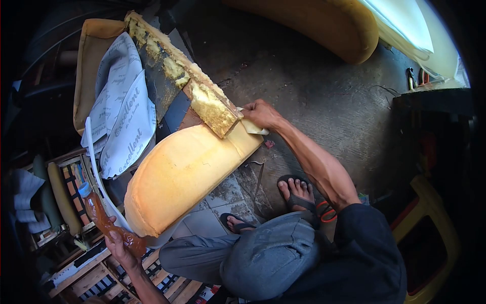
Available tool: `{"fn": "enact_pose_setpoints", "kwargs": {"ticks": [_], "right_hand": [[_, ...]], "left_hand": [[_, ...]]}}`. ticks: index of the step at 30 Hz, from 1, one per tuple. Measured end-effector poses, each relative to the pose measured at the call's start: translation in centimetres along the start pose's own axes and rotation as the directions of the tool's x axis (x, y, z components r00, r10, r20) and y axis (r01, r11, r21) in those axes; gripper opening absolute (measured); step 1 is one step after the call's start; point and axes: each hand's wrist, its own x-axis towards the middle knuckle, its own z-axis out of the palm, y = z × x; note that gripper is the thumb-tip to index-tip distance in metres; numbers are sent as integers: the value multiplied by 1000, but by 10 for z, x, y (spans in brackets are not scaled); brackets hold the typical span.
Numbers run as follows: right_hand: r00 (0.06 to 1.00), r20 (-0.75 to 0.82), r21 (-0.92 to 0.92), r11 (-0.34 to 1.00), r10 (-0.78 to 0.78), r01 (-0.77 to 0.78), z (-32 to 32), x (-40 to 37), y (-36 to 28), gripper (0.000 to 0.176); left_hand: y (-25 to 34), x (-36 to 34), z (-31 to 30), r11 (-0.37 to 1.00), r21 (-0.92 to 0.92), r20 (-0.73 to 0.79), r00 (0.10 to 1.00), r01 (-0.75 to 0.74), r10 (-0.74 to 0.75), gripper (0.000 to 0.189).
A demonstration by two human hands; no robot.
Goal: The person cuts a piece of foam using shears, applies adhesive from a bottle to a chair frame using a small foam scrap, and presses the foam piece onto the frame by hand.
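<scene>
My left hand [119,249] is wrapped around a plastic bottle [96,205] with a blue cap and orange-brown liquid inside, held tilted at the lower left. My right hand [259,114] is closed on a thin pale flap [253,127] at the end of a yellow foam cushion [182,172]. The cushion has one rounded end and lies in front of my knees. Against its far side rests a long board [207,101] with ragged, torn yellow foam stuck along it. My right fingertips are partly hidden behind the board's end.
White printed sheeting [126,116] lies at the left against a brown padded piece [86,71]. A large brown cushion [324,25] stands at the back. Orange-handled scissors [326,212] lie by my foot. A wooden slatted frame [96,283] is at the lower left, a yellow frame [430,228] at right.
</scene>
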Motion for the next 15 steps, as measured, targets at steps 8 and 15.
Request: {"fn": "enact_pose_setpoints", "kwargs": {"ticks": [8, 15], "right_hand": [[990, 76, 134, 985, -122, 111, 7, -23, -36, 37], [965, -261, 330, 937, -25, 113, -34, -41, -69, 37]], "left_hand": [[-6, 2, -6, 999, -35, 18, 1000, 1, -1, 57], [-21, 1, -21, 998, -67, 5, 1000, -5, 6, 61]]}}
